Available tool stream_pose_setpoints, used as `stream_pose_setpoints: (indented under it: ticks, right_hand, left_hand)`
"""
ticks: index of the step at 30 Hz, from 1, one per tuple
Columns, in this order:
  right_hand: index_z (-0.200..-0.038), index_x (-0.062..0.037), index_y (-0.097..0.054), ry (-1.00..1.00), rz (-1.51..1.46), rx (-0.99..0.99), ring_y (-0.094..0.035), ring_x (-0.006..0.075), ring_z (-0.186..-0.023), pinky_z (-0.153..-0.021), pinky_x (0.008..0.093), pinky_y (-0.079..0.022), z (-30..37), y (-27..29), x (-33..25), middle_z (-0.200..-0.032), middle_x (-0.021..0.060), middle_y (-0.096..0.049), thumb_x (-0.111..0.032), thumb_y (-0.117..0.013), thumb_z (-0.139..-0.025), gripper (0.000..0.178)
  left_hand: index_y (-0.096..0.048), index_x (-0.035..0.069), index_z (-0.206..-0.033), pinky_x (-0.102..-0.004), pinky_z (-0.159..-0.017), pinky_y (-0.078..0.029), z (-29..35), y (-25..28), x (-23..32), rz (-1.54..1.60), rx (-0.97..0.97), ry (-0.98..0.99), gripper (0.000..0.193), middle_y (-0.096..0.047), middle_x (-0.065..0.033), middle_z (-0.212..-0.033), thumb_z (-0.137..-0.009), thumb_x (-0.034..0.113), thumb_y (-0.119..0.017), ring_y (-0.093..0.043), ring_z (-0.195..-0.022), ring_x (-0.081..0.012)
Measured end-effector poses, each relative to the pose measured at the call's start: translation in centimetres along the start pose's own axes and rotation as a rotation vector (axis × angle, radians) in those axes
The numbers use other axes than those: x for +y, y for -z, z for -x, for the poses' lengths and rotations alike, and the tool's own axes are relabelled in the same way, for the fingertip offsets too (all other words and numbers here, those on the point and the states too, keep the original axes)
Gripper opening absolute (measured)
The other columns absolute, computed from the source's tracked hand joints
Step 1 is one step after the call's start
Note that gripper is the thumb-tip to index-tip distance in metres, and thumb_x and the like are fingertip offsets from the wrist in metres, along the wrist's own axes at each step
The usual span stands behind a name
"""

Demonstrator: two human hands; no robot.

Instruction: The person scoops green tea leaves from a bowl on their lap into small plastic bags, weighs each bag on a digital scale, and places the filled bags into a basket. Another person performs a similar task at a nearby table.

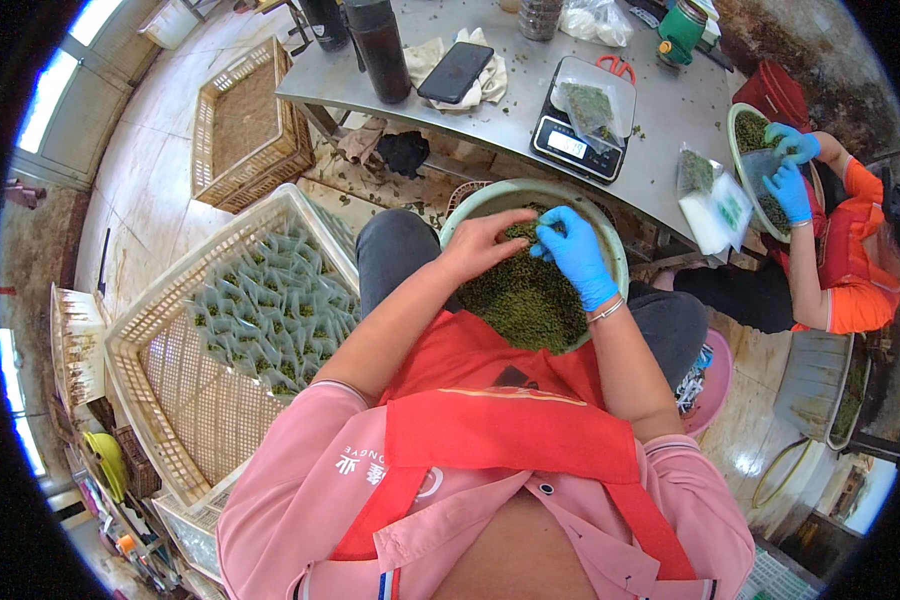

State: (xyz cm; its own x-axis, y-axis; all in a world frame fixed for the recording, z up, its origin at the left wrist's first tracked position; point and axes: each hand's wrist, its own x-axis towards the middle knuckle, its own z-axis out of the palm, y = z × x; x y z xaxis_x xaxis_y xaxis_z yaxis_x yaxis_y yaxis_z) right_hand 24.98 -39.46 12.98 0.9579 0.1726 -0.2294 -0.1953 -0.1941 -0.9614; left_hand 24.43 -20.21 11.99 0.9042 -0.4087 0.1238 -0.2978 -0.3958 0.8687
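1. The green granules [525, 305] lie in a basin [490, 193] between the person's knees, directly below both hands and spreading toward the apron.
2. The bare left hand [485, 243] is over the basin's far left part, fingers bent; whether it grips anything, I cannot tell.
3. The right hand [576, 258], in a blue glove, is just beside it, fingertips drawn together; anything pinched there is too small to make out.
4. The granules look dry, coarse and crumbly; the basin is round, pale green and smooth-rimmed.
5. To the left stands one cream lattice crate [160, 425] of rigid plastic, holding clear, glossy pouches [280, 310] part-filled with green; they overlap too much to count.
6. Ahead, a grey metal table [500, 122] bears one scale [575, 148] with one clear bag [588, 108] on it, one black phone [457, 72] on crumpled cloth [490, 85], and two dark cylindrical bottles [378, 55].
7. At right, a co-worker's two blue-gloved hands [790, 192] are at a second round basin [735, 150].
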Motion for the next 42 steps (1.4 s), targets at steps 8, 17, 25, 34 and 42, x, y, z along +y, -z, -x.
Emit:
stream_pose_setpoints:
  ticks: [8, 17, 25, 34, 42]
  right_hand:
    - [-0.095, -0.0026, -0.055, -0.147, -0.203, -0.14, -0.063, 0.0149, -0.062, -0.055, 0.0246, -0.05, 1.6, -1.0, -0.7, -0.077, 0.0067, -0.062, -0.007, -0.059, -0.084, 0.013]
    - [-0.093, -0.0049, -0.06, -0.413, -0.399, -0.214, -0.062, 0.0146, -0.065, -0.058, 0.0259, -0.052, 4.1, 0.9, 1.1, -0.08, 0.0059, -0.064, -0.011, -0.061, -0.082, 0.013]
    - [-0.103, -0.0017, -0.059, 0.006, -1.037, 0.105, -0.062, 0.0248, -0.093, -0.077, 0.0327, -0.052, -3.3, 5.3, -2.1, -0.099, 0.0127, -0.063, -0.015, -0.058, -0.087, 0.021]
    - [-0.111, 0.0004, -0.058, -0.063, -0.146, -0.135, -0.065, 0.0153, -0.069, -0.061, 0.0257, -0.051, 1.9, 1.1, -0.2, -0.09, 0.0089, -0.066, -0.013, -0.058, -0.088, 0.027]
    - [-0.1, -0.0013, -0.061, -0.158, -0.372, -0.098, -0.063, 0.0136, -0.067, -0.061, 0.0255, -0.051, 3.0, 1.4, 0.6, -0.083, 0.0077, -0.065, -0.009, -0.059, -0.085, 0.016]
  left_hand:
    - [-0.064, 0.013, -0.09, -0.036, -0.059, -0.05, 0.8, -0.3, 0.4, -0.25, 0.105, -0.089, 0.018, -0.064, -0.0082, -0.071, -0.076, 0.025, -0.066, -0.063, -0.066, -0.0267]
    - [-0.059, 0.011, -0.073, -0.0374, -0.057, -0.049, 1.6, -0.8, 0.5, -0.273, 0.02, 0.033, 0.017, -0.062, -0.0072, -0.065, -0.067, 0.025, -0.065, -0.062, -0.062, -0.0267]
    - [-0.063, 0.012, -0.087, -0.0371, -0.06, -0.05, 1.1, -1.1, -0.1, -0.23, -0.008, 0.04, 0.018, -0.066, -0.0069, -0.074, -0.076, 0.027, -0.062, -0.064, -0.069, -0.0256]
    - [-0.064, 0.011, -0.092, -0.0331, -0.062, -0.051, 1.6, -1.2, 0.9, -0.136, 0.075, 0.062, 0.019, -0.066, -0.0079, -0.076, -0.079, 0.026, -0.064, -0.065, -0.069, -0.0215]
    - [-0.066, 0.011, -0.095, -0.0299, -0.061, -0.051, 1.6, -1.9, 0.3, -0.041, 0.092, -0.03, 0.019, -0.067, -0.0076, -0.079, -0.079, 0.022, -0.066, -0.065, -0.067, -0.0193]
